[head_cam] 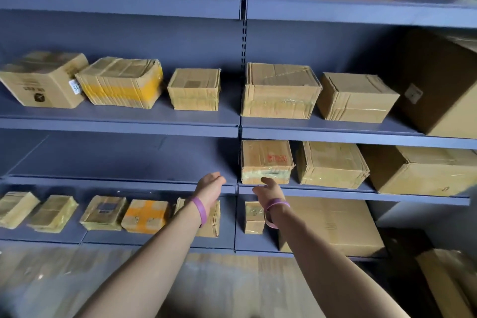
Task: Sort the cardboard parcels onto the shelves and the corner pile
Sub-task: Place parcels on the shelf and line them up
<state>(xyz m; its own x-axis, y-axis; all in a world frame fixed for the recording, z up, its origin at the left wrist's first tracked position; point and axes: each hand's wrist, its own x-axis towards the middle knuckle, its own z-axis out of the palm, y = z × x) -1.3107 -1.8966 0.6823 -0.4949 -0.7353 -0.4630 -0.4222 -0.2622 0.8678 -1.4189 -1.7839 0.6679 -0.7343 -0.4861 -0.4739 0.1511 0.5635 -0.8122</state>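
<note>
**Two bare hands reach for the third shelf, both holding nothing**

Head view: blue shelves [118,128] fill the scene in two bays, with cardboard parcels lined up on every board. The left hand [210,184] stretches towards the front edge of the third board down, just left of the centre post. Its fingers are loosely extended and hold nothing.

The right hand [267,190] reaches just right of that post, fingers relaxed and slightly spread, also holding nothing. Its fingertips lie over the lower front of the red-stamped parcel [267,160] (whether they actually touch the cardboard cannot be told). That parcel sits on the third board at the left end of the right bay, close to the front edge. To its right on the same board stand a taped parcel [331,164] and then a larger box [418,170].

Each wrist wears a purple band, one on the left [200,210] and one on the right [277,205].

On the board above, a row of parcels includes a yellow-banded parcel [121,82] towards the left. On the board below lie small parcels, among them an orange-taped parcel [145,215], and a wide flat box [333,227] sits in the right bay.
</note>
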